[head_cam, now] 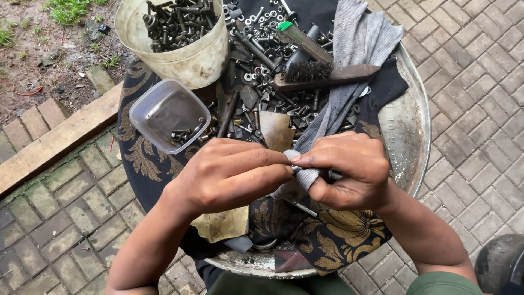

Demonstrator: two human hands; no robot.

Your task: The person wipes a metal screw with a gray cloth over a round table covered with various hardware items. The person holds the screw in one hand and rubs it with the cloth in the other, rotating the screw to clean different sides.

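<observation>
Left hand [229,172] and right hand [346,172], fingers closed, grip a small bolt [295,169] (partly hidden) wrapped in grey cloth [349,60], centre frame.

1 head camera looks steeply down, close over the round tray [406,125].

Soft, even daylight fills the frame, as under an overcast sky; nothing casts a hard-edged shadow. The brick paving [469,65] at right looks damp and evenly lit. A dull sheen shows on the round metal tray [406,123] at right and on the clear plastic tub [166,112] at upper left, without blown glare. Focus is sharp across the centre. Lines bow slightly toward the edges, and a dark blurred shape [499,265] sits in the lower right corner.
</observation>
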